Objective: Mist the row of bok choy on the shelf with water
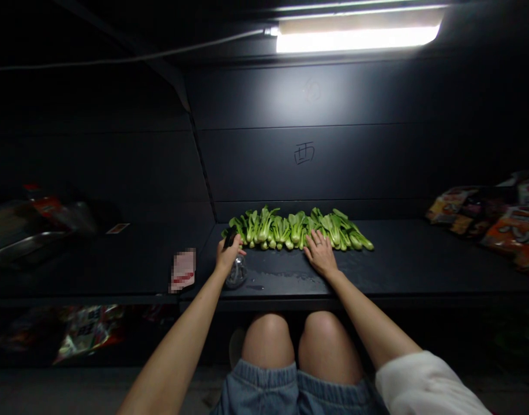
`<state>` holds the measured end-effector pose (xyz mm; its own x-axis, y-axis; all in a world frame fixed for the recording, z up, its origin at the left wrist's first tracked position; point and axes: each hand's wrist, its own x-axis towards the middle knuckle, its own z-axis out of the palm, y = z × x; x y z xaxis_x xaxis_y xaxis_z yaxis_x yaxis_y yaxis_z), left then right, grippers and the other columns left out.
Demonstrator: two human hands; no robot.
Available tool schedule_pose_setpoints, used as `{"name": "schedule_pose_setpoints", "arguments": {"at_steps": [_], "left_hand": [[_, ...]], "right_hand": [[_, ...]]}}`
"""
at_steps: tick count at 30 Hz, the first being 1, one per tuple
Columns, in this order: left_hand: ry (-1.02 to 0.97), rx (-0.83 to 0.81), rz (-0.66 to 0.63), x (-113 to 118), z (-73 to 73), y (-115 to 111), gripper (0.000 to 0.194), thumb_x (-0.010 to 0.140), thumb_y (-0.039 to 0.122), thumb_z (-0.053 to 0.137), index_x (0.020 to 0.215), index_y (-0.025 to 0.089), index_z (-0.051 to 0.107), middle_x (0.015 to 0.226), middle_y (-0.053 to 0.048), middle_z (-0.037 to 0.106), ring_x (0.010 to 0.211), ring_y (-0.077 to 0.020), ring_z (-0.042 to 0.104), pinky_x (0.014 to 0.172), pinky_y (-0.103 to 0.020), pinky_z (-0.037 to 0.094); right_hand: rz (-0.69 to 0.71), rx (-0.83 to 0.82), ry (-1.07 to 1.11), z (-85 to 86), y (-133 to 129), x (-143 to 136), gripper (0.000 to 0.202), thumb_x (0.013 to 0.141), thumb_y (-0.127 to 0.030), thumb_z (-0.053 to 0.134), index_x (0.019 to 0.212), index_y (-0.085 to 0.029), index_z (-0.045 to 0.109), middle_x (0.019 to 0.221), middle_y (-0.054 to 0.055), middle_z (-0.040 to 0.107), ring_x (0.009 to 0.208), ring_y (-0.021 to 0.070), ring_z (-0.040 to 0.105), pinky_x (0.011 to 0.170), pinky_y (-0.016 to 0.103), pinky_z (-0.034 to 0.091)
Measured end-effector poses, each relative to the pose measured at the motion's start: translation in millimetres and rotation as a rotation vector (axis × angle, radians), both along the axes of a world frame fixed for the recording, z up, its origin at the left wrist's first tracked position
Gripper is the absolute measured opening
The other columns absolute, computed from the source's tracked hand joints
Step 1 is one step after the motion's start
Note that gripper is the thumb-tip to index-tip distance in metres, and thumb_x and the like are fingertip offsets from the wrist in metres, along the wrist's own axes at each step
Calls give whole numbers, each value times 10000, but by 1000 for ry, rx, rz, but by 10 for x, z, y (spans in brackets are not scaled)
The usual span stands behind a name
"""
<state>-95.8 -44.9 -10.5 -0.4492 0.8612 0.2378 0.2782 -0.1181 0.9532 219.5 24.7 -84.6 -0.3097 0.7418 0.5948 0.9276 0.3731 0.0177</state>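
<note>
A row of green bok choy (281, 229) lies along the dark shelf, leaves toward the back panel and pale stems toward me. My left hand (228, 256) is closed round the neck of a spray bottle (236, 273) at the row's left end. The bottle has a black spray head and a clear round body. My right hand (321, 253) rests with outstretched fingers on the stems right of the row's middle, a ring on one finger. It holds nothing that I can see.
Water drops wet the shelf (285, 282) in front of the greens. Bagged snacks (515, 230) stand at the right, blurred packages (52, 213) at the left. A pinkish card (183, 270) lies near the left front edge. A lit tube lamp (359, 37) hangs above.
</note>
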Motion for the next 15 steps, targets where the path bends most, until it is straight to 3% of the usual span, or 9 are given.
{"name": "schedule_pose_setpoints", "arguments": {"at_steps": [5, 12, 15], "left_hand": [[-31, 16, 5, 15, 15, -11, 406, 736, 551, 605, 792, 153, 661, 808, -83, 749, 439, -145, 644, 479, -233, 461], [14, -16, 52, 14, 3, -48, 374, 762, 522, 573, 663, 163, 617, 565, -32, 659, 436, -154, 640, 508, -231, 464], [-7, -12, 41, 11, 10, -55, 362, 757, 509, 577, 706, 155, 637, 637, -49, 698, 437, -150, 641, 502, -234, 467]], "right_hand": [[68, 3, 18, 93, -25, -177, 469, 977, -347, 390, 1364, -137, 554, 1500, 170, 466, 1431, 304, 335, 1150, 533, 239], [151, -19, 19, 232, -106, -603, 489, 992, -373, 372, 1390, -139, 531, 1529, 156, 430, 1445, 303, 320, 1166, 524, 228], [162, -40, 25, 232, -124, -691, 495, 990, -383, 381, 1399, -142, 522, 1531, 161, 426, 1447, 305, 319, 1163, 526, 237]]}}
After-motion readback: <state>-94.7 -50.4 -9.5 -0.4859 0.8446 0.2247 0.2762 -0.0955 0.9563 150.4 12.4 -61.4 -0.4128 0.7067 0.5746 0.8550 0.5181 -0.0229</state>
